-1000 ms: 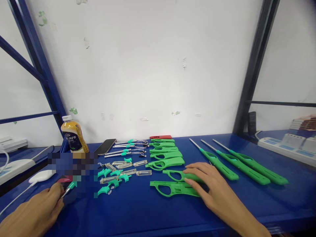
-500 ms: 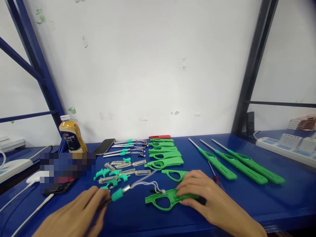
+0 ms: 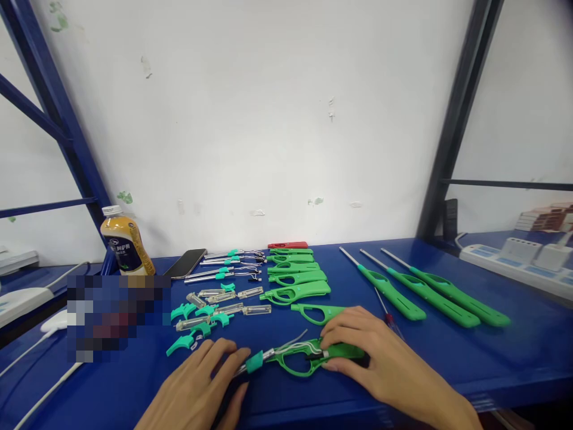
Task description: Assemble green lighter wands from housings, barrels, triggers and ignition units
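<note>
My left hand [image 3: 199,379] pinches a metal lighter tube [image 3: 255,362] with a teal collar; its collar end meets the nose of a green lighter handle shell [image 3: 299,371]. White wires from the tube run over the shell's trigger loop to a small black part near my right fingertips. My right hand [image 3: 369,352] is closed on the shell's grip end, covering much of it. Just beyond lies another green shell [image 3: 308,314], partly hidden by my right hand. Teal triggers [image 3: 181,343] and clear fuel tanks [image 3: 257,309] are scattered beyond my left hand.
More green shells [image 3: 299,291] and a red one [image 3: 289,245] form a column behind. Tube assemblies [image 3: 215,275] lie left of them. Complete green lighters [image 3: 394,297] and a screwdriver [image 3: 393,327] lie right. A bottle [image 3: 128,242], phone [image 3: 185,264] and power strip [image 3: 510,266] stand around.
My left hand has moved right with the tube, bringing its collar end to the shell's nose. The wires now lie along the shell. My right hand stays on the shell.
</note>
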A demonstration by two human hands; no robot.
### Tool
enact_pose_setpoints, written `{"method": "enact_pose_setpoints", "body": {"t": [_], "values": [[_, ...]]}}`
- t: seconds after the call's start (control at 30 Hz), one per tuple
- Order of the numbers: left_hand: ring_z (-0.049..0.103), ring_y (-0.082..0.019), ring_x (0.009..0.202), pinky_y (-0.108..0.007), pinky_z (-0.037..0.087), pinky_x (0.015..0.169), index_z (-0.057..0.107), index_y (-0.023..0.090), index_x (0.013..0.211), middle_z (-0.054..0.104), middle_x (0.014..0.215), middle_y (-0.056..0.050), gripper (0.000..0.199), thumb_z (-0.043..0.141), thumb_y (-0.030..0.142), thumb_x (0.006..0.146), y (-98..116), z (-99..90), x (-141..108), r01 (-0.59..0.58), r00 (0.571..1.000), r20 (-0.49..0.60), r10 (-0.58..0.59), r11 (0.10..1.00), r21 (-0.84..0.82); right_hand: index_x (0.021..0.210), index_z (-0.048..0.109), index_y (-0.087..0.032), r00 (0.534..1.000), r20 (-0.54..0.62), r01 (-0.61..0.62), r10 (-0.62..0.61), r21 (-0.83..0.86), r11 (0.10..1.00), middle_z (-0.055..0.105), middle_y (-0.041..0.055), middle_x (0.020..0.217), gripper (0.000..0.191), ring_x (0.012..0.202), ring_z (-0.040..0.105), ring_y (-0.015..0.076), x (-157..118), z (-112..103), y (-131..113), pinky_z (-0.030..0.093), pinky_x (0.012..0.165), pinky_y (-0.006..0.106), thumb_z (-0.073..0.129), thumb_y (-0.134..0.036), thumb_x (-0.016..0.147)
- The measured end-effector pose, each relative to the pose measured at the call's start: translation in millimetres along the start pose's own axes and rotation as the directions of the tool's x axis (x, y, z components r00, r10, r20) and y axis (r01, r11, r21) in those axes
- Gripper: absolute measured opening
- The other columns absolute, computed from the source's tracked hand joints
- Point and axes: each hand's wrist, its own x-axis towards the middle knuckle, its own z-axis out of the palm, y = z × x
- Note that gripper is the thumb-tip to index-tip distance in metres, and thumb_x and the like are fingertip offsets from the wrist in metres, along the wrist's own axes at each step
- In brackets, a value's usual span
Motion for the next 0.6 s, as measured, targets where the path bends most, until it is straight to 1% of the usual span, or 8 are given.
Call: {"method": "enact_pose_setpoints", "body": {"t": [0.07,0.17,0.33,0.4,0.5,0.6], "values": [[0.081,-0.021,0.102,-0.027,0.066,0.088,0.067,0.031,0.135,0.080,0.119,-0.002,0.033,0.050,0.043,0.110,4.7,8.0,2.9,0.030,0.999,-0.013,-0.031,0.998,-0.050,0.105,0.075,-0.030,1.000,0.007,0.006,-0.006,-0.005,1.000,0.077,-0.0012,0.119,0.017,0.117,0.068,0.0227,0.3,-0.1,0.2,0.041,0.114,0.041,0.072,-0.047,0.103],[0.080,-0.017,0.096,-0.024,0.065,0.089,0.068,0.033,0.133,0.078,0.113,-0.001,0.030,0.049,0.039,0.112,10.9,18.3,6.9,0.086,0.996,0.004,-0.087,0.979,-0.186,0.105,0.075,-0.030,1.000,0.007,0.017,-0.017,-0.014,1.000,0.077,-0.0011,0.118,0.016,0.115,0.069,0.0227,0.9,-0.6,-0.2,0.040,0.114,0.042,0.072,-0.045,0.104],[0.079,-0.015,0.095,-0.019,0.063,0.086,0.072,0.035,0.129,0.078,0.109,0.000,0.026,0.053,0.036,0.110,13.1,22.0,8.9,0.160,0.985,0.007,-0.170,0.914,-0.374,0.104,0.075,-0.029,1.000,-0.006,0.028,-0.028,-0.018,0.999,0.078,-0.0007,0.117,0.014,0.114,0.070,0.0234,0.3,-0.4,-0.7,0.042,0.113,0.042,0.073,-0.043,0.103],[0.079,-0.016,0.095,-0.019,0.063,0.085,0.072,0.035,0.127,0.078,0.109,0.000,0.026,0.053,0.036,0.110,12.6,22.6,7.6,0.179,0.982,0.015,-0.190,0.896,-0.407,0.104,0.075,-0.029,0.999,-0.013,0.031,-0.031,-0.015,0.999,0.078,-0.0006,0.117,0.015,0.114,0.070,0.0236,0.1,0.1,-0.2,0.043,0.113,0.042,0.073,-0.043,0.103],[0.079,-0.018,0.102,-0.023,0.064,0.091,0.070,0.035,0.131,0.078,0.116,-0.001,0.026,0.059,0.036,0.107,11.3,26.0,3.7,0.247,0.969,0.098,-0.227,0.881,-0.404,0.105,0.075,-0.029,0.999,-0.014,0.032,-0.032,-0.010,0.999,0.078,-0.0012,0.117,0.015,0.115,0.070,0.0232,0.0,0.4,1.0,0.044,0.111,0.040,0.073,-0.043,0.103],[0.079,-0.019,0.103,-0.024,0.065,0.091,0.070,0.035,0.130,0.079,0.118,0.000,0.026,0.061,0.037,0.106,9.3,29.8,1.0,0.293,0.956,0.152,-0.251,0.857,-0.425,0.105,0.076,-0.029,1.000,-0.014,0.025,-0.025,-0.005,1.000,0.078,-0.0012,0.118,0.015,0.116,0.069,0.0233,-0.1,0.2,1.2,0.044,0.111,0.040,0.073,-0.044,0.103]]}}
